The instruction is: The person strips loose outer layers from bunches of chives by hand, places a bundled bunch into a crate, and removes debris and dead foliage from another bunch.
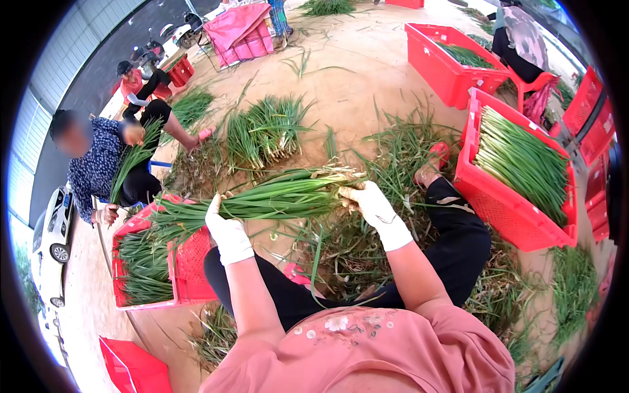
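Note:
A bunch of green chives (282,196) is held level in front of me, its pale root ends to the right and its leaf tips hanging to the left. My left hand (226,228), in a white glove, is closed round the leafy part. At the root end my right hand (370,204), also gloved in white, has its fingers closed on the stems. The leaf tips overhang a red crate of chives (145,262) on my left. Loose leaves and trimmings (360,252) lie heaped on the ground between my legs.
To my right stands a red crate (517,226) packed with chives, with another red crate (436,72) behind it. A pile of chives (268,128) lies ahead. Seated at the left, a co-worker (98,154) holds chives. An additional red crate (141,367) sits lower left.

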Demonstrator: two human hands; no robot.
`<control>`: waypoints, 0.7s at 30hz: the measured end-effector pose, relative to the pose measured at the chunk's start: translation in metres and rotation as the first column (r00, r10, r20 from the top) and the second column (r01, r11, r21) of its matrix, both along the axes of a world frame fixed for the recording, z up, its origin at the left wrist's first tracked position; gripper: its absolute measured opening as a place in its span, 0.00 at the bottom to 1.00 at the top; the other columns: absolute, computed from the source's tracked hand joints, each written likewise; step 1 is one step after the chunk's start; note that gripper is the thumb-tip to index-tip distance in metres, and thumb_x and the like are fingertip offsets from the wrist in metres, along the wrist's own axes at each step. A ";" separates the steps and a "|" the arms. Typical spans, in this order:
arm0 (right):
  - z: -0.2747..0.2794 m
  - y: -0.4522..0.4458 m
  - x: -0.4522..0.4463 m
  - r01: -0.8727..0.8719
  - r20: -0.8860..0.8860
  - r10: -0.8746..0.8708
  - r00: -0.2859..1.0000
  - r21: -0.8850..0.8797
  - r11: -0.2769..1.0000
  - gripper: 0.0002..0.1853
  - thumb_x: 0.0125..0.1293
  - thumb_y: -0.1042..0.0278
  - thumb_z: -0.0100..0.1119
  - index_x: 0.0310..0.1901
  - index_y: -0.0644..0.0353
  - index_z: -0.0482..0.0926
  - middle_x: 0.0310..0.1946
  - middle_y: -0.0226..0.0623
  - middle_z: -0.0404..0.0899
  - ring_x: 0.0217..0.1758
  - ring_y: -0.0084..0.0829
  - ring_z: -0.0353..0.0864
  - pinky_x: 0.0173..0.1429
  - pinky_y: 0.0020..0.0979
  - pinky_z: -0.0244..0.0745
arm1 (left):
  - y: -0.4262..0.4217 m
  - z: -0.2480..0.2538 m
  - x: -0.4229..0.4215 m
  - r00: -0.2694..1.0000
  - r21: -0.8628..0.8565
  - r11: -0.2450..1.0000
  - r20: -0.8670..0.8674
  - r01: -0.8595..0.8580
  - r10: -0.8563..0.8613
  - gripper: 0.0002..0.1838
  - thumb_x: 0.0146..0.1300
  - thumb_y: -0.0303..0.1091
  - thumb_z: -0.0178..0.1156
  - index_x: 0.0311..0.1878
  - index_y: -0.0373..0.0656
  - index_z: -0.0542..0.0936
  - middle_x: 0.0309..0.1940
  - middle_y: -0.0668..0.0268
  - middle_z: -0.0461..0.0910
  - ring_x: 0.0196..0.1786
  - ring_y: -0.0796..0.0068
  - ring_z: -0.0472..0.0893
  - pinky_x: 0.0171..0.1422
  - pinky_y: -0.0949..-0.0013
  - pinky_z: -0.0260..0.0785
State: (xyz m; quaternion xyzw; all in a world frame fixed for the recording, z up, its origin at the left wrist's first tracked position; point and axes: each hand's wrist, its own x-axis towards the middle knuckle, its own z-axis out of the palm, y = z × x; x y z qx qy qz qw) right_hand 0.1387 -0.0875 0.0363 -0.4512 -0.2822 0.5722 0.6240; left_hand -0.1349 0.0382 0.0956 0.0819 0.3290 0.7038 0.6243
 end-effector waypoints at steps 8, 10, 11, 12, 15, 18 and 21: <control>-0.045 0.002 0.009 0.116 -0.749 -0.050 0.661 0.036 0.993 0.06 0.66 0.71 0.50 0.42 0.62 0.72 0.31 0.36 0.78 0.32 0.28 0.80 0.34 0.24 0.79 | 0.007 -0.010 0.002 0.998 0.156 0.988 -0.053 -0.022 0.031 0.06 0.60 0.25 0.54 0.37 0.31 0.72 0.31 0.61 0.73 0.36 0.71 0.75 0.48 0.71 0.74; -0.046 0.003 0.017 0.265 -0.816 -0.166 0.553 -0.017 0.964 0.08 0.68 0.71 0.45 0.43 0.64 0.72 0.29 0.36 0.76 0.30 0.28 0.79 0.36 0.27 0.82 | 0.007 -0.005 0.000 0.998 0.113 0.993 -0.048 -0.023 0.028 0.06 0.60 0.25 0.54 0.37 0.31 0.72 0.32 0.61 0.73 0.36 0.71 0.75 0.47 0.72 0.74; -0.046 0.000 0.025 0.341 -0.783 -0.148 0.604 0.086 0.936 0.09 0.67 0.72 0.45 0.46 0.64 0.71 0.31 0.36 0.76 0.31 0.28 0.79 0.38 0.28 0.83 | 0.008 -0.003 -0.003 0.999 0.071 0.997 -0.042 -0.024 0.027 0.06 0.60 0.25 0.54 0.37 0.32 0.72 0.32 0.60 0.73 0.36 0.71 0.75 0.46 0.72 0.74; -0.044 -0.002 0.032 0.415 -0.778 -0.219 0.588 0.058 0.908 0.10 0.67 0.72 0.46 0.47 0.63 0.72 0.31 0.35 0.76 0.32 0.28 0.80 0.40 0.30 0.83 | 0.015 -0.014 -0.007 0.998 0.114 0.993 -0.047 -0.023 0.029 0.06 0.60 0.26 0.54 0.38 0.32 0.73 0.33 0.60 0.74 0.36 0.71 0.76 0.43 0.72 0.73; -0.038 -0.007 0.055 0.581 -0.745 -0.379 0.549 0.014 0.814 0.10 0.67 0.72 0.46 0.48 0.58 0.72 0.32 0.33 0.77 0.33 0.28 0.80 0.43 0.32 0.82 | 0.002 -0.005 0.005 0.995 0.071 0.997 -0.098 0.008 -0.001 0.07 0.60 0.27 0.55 0.38 0.33 0.73 0.34 0.60 0.75 0.36 0.70 0.76 0.43 0.72 0.74; -0.058 -0.017 0.101 0.728 -0.736 -0.418 0.532 0.146 0.670 0.10 0.66 0.70 0.48 0.47 0.53 0.75 0.36 0.32 0.78 0.38 0.27 0.80 0.49 0.35 0.79 | 0.015 -0.018 -0.006 1.000 0.062 0.998 -0.029 0.002 0.000 0.07 0.59 0.26 0.56 0.38 0.33 0.72 0.32 0.61 0.74 0.35 0.69 0.76 0.43 0.71 0.75; -0.080 -0.056 0.186 0.872 -0.712 -0.546 0.441 0.194 0.450 0.10 0.66 0.70 0.48 0.47 0.55 0.74 0.38 0.38 0.78 0.39 0.30 0.80 0.49 0.36 0.79 | 0.021 -0.020 -0.028 1.000 0.107 0.994 0.006 -0.025 0.024 0.04 0.56 0.23 0.57 0.32 0.34 0.73 0.28 0.61 0.74 0.32 0.67 0.76 0.42 0.69 0.75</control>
